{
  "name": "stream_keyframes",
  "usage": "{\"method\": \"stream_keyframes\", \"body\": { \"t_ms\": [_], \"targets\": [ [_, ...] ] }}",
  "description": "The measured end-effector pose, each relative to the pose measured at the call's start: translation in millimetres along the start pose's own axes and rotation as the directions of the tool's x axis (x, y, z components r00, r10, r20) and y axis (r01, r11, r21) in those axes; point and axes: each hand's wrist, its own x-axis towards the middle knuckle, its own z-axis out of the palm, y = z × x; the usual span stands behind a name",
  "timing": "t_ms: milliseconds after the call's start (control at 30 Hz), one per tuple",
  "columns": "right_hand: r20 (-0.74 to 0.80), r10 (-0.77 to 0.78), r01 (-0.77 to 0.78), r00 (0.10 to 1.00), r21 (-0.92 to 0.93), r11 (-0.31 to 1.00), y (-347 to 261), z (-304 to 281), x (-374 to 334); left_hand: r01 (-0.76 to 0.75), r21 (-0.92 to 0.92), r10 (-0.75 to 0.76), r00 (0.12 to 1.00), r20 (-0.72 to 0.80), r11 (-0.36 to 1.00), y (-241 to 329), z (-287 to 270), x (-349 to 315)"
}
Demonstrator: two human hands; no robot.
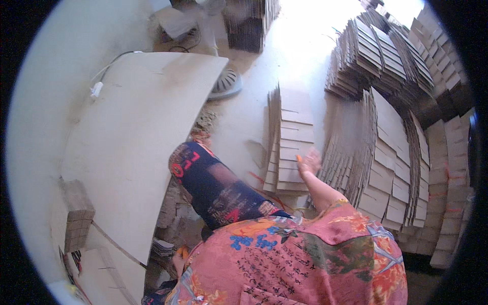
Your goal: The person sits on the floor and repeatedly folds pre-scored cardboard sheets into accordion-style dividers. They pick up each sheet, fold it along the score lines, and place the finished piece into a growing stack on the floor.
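My right hand [309, 162] reaches out over a row of slotted grey cardboard strips [295, 140] standing on the floor. Its fingers look spread, a little blurred, with orange at a fingertip. Nothing shows in them, and whether they touch the strips is unclear. Low down at the table's edge is my left hand [179, 256], mostly covered by my patterned shirt. Only a few orange-tipped fingers show, beside a small pile of thin pieces [162, 248]. Whether that hand holds anything is hidden.
A pale table [132, 117] fills the left, with a small cardboard bundle [79, 216] and a white cable plug [96, 90] on it. Big cardboard stacks [389, 157] crowd the right, with more stacks [378, 51] behind. A round grey fan base [227, 82] stands past the table's corner.
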Motion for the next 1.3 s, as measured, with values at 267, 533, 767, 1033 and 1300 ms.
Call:
{"method": "stream_keyframes", "body": {
  "t_ms": [267,533,767,1033,1300],
  "targets": [
    [0.241,0.031,-0.11,0.97,0.326,0.939,73,63,89,0.139,-0.101,-0.153,0.977,-0.151,0.985,199,-38,18],
    [-0.309,-0.449,0.538,0.838,0.605,0.588,-72,-11,55,-0.056,-0.006,0.043,0.824,-0.565,0.998,229,-179,39],
    [-0.227,-0.969,0.507,0.097,0.849,-0.148,-286,-126,-277,0.246,0.639,0.358,0.658,-0.663,0.729,205,-338,117],
    [-0.042,-0.913,0.45,-0.405,0.861,-0.239,-326,-43,-400,0.409,0.628,0.121,0.769,-0.628,0.662,194,-397,188],
    [0.152,-0.926,0.436,-0.345,0.9,-0.015,-335,-46,-379,0.118,0.076,-0.031,0.714,-0.699,0.99,203,-433,165]
  ]
}}
